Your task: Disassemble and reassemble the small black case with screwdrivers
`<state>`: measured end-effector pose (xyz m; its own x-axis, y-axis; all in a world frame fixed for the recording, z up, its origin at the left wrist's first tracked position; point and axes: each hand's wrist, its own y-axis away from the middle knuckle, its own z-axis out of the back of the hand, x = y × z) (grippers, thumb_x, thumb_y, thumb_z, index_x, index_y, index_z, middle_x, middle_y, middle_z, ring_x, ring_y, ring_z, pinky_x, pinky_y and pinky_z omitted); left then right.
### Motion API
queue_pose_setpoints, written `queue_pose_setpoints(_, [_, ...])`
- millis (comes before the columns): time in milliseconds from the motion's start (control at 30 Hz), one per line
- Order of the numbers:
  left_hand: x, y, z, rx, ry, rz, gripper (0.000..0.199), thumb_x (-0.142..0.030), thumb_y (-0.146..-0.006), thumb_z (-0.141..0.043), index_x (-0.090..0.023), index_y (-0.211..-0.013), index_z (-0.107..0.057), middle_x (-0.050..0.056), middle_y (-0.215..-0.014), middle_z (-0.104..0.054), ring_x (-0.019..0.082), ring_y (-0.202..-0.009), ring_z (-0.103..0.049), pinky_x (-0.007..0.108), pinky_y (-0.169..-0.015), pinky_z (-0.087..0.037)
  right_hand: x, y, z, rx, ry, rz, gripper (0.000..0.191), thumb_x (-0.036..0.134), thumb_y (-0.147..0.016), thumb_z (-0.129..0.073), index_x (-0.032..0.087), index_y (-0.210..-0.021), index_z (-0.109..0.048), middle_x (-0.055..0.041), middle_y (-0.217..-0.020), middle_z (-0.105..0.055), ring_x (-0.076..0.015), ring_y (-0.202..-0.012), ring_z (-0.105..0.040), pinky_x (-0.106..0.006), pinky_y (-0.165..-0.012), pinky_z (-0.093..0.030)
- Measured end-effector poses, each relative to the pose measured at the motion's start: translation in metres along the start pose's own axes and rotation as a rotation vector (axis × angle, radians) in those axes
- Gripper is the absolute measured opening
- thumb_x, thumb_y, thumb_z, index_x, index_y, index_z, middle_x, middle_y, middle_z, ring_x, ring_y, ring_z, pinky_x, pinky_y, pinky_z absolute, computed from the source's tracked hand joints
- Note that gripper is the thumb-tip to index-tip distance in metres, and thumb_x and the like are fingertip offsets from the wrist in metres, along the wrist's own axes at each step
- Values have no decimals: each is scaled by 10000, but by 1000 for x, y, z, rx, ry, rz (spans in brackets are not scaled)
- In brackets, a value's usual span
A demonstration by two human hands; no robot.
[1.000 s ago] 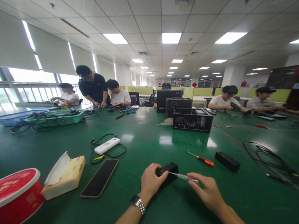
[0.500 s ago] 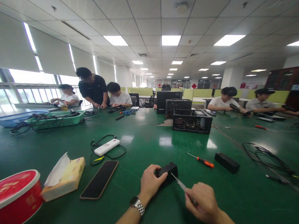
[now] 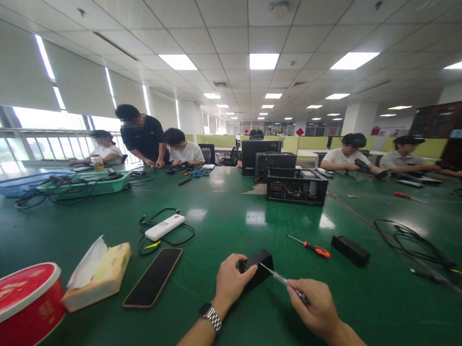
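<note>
A black box-shaped block (image 3: 261, 267), which looks like a power adapter, is gripped by my left hand (image 3: 232, 278) just above the green table (image 3: 210, 332). My right hand (image 3: 315, 304) is closed around the clear handle of a slim screwdriver (image 3: 280, 277). The screwdriver's tip touches the block's upper edge near my left thumb; whether it sits in a gap there I cannot tell. To the right lie an orange-handled screwdriver (image 3: 315, 250) and a second black block (image 3: 350, 250).
On my left are a smartphone (image 3: 153, 277), a tissue pack (image 3: 99, 277), a red tub (image 3: 25, 311) and a white power bank-like device (image 3: 164, 227) with cable. An open computer case (image 3: 295, 188) stands ahead. Black cables (image 3: 412, 242) lie right. Several people sit or stand around the table.
My right hand and the screwdriver have shifted slightly, and the shaft now lies at a flatter angle. The tip has moved a little to the left along the block. My left hand keeps its hold.
</note>
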<state>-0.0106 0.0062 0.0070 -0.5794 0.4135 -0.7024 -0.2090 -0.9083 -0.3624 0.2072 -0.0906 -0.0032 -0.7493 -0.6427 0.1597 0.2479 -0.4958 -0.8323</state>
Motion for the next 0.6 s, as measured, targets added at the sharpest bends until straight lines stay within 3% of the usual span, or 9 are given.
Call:
queue_pose_setpoints(300, [0, 0, -1, 1, 8, -14, 331, -450, -761, -659, -152, -897, -708, 63, -872, -684, 213, -752, -604, 290, -655, -436, -3, 1, -2, -42, 45, 16, 133, 123, -848, -579, 164, -949, -654, 4, -634, -650, -112, -501, -581, -243, -536, -423])
queue_pose_setpoints(433, [0, 1, -2, -4, 18, -41, 299, -432, -757, -665, -161, -877, -704, 51, -842, -676, 200, -722, -593, 284, -644, -427, -3, 3, -6, 43, 4, 24, 157, 154, -880, -556, 168, -1007, -646, -16, -707, -688, -118, -567, -619, -240, -592, -451])
queue_pose_setpoints(600, [-2, 3, -2, 16, 18, -65, 278, -394, -745, -680, -160, -894, -697, 48, -844, -663, 191, -718, -585, 269, -622, -416, 5, 2, -11, 239, 69, -83, 153, 212, -893, -533, 190, -1009, -630, -5, -729, -665, -121, -596, -613, -232, -591, -435])
